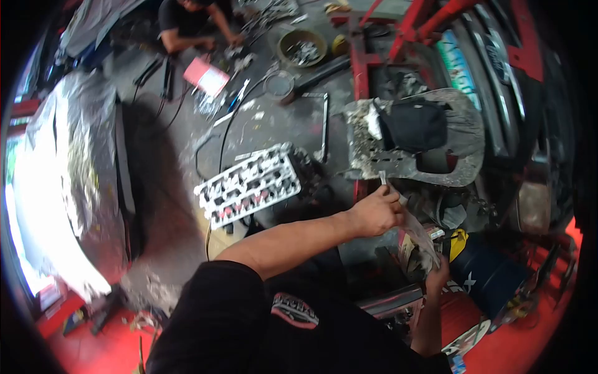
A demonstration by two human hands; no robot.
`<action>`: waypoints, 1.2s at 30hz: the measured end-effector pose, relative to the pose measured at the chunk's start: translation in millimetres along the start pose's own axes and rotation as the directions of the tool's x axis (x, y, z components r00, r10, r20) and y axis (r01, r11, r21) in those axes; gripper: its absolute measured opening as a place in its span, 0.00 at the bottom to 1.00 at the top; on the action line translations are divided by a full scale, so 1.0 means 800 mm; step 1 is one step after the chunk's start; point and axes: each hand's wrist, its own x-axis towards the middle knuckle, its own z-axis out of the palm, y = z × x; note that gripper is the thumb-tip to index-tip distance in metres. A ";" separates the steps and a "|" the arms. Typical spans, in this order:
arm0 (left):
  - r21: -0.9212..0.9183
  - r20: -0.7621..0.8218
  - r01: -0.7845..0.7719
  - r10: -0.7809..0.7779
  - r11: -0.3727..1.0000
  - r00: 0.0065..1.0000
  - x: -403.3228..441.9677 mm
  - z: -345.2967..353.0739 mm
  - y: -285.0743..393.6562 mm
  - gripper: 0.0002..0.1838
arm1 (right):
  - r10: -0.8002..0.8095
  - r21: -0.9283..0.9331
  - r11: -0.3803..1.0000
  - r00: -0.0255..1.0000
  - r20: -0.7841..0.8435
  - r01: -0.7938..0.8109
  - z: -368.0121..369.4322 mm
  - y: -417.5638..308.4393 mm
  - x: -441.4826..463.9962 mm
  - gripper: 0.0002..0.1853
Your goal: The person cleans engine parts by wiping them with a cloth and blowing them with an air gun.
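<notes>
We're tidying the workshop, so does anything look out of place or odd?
The black bag-like item looks out of place, resting on a stained grey panel where it could get dirty. An L-shaped metal tool also lies loose on the blotchy floor, where someone might trip.

Left hand [377, 211], right hand [438, 275], sheet [418, 234] held between

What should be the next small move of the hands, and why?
Probably, gather the cloth into one hand: it runs between the left hand and the right hand, so both seem occupied, and bunching it would likely free one.
</notes>
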 end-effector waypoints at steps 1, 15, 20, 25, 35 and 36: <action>-0.005 -0.004 0.062 -0.062 0.998 0.998 -0.024 -0.003 0.001 0.10 | -0.026 -0.007 1.000 0.998 0.056 0.027 0.004 -0.008 0.012 0.15; -0.677 0.314 0.689 -0.948 -0.257 -0.045 -0.518 -0.074 0.038 0.10 | -0.458 0.460 0.871 0.623 0.634 0.171 0.278 -0.359 0.094 0.16; -0.612 -0.003 0.751 -0.948 -0.250 -0.318 -0.647 -0.051 -0.085 0.18 | -0.478 0.385 0.875 0.647 0.594 0.293 0.458 -0.477 0.119 0.19; -0.271 -0.167 0.854 -0.852 -0.445 -0.497 -0.628 -0.084 -0.120 0.49 | -0.316 -0.133 0.914 0.877 0.362 0.384 0.481 -0.583 0.058 0.38; -0.185 -0.072 0.983 -0.997 -0.004 -0.018 -0.618 -0.045 -0.028 0.39 | -0.297 -0.310 0.749 0.715 0.632 0.585 0.457 -0.510 -0.002 0.40; -0.192 -0.025 0.981 -1.000 0.018 0.013 -0.628 -0.029 -0.013 0.39 | -0.248 -0.325 0.742 0.691 0.679 0.586 0.449 -0.508 -0.006 0.41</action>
